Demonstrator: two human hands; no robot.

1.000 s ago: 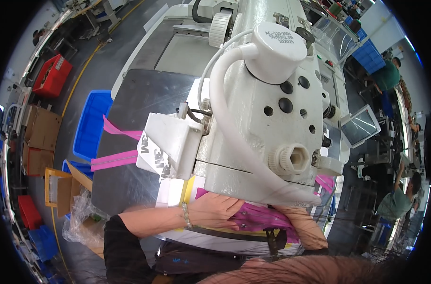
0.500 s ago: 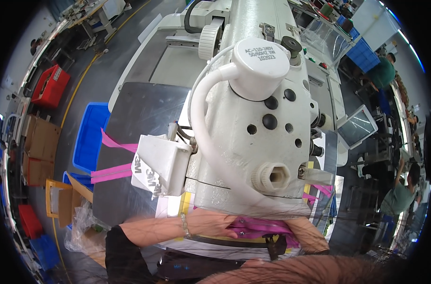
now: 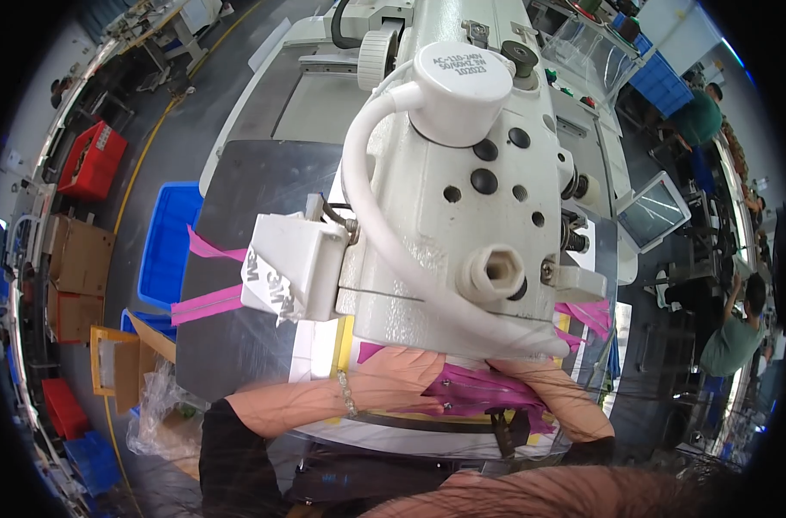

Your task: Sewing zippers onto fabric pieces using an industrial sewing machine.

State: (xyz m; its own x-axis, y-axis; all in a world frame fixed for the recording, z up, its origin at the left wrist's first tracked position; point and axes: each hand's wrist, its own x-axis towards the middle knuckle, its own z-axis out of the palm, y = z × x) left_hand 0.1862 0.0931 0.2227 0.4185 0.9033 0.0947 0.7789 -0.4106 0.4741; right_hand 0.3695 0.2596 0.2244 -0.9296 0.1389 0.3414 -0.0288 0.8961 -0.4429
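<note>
My left hand (image 3: pixel 406 373), a beaded bracelet (image 3: pixel 347 393) at its wrist, lies stretched over a magenta fabric piece (image 3: pixel 479 393). Its thumb rests along the fabric's left edge, while the fingertips go out of sight below the sewing machine head (image 3: pixel 462 250). From the other side comes my right hand (image 3: pixel 531 373), at the fabric's far right edge; its fingers are hidden by the machine head. Small metal fittings show on the fabric. A black clip-like part (image 3: pixel 503 432) sits at the fabric's near edge, above the white and yellow work plate (image 3: pixel 384 420).
Magenta strips (image 3: pixel 207 305) stick out left of a white box-shaped unit (image 3: pixel 294 263) on the machine. More magenta fabric (image 3: pixel 587 318) lies right. A blue bin (image 3: pixel 169 246), cardboard box (image 3: pixel 147 350) and clear plastic bag (image 3: pixel 160 419) stand left. A tilted screen (image 3: pixel 656 211) stands right; people sit beyond.
The view has shifted, so the machine sits slightly higher. Both hands have pushed farther in under the machine head with the magenta fabric, which lies more spread out between them.
</note>
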